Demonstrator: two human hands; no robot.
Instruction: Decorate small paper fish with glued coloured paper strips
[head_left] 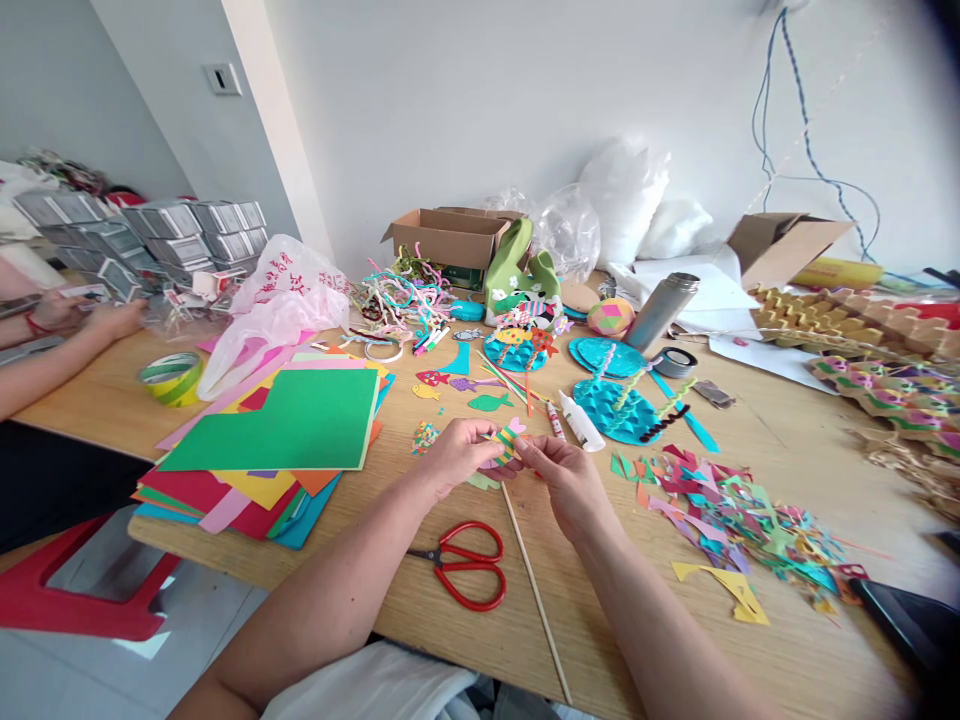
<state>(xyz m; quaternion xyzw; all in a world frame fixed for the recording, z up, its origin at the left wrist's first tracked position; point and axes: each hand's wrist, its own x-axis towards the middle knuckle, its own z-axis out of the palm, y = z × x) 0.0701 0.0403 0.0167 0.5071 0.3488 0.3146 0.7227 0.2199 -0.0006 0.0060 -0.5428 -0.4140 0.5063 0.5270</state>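
Observation:
My left hand and my right hand meet over the table, both pinching a small striped paper piece in green, yellow and pink. Under them a thin wooden stick runs toward the table's front edge. Red-handled scissors lie left of the stick. Beyond my hands are a green paper fish, a yellow paper fish and a white glue bottle. Small confetti-like bits lie just left of my left hand.
Coloured paper sheets and yellow tape lie left, paper scraps right. Behind stand blue discs, a steel flask, pipe cleaners and a cardboard box. Another person's hands are at far left.

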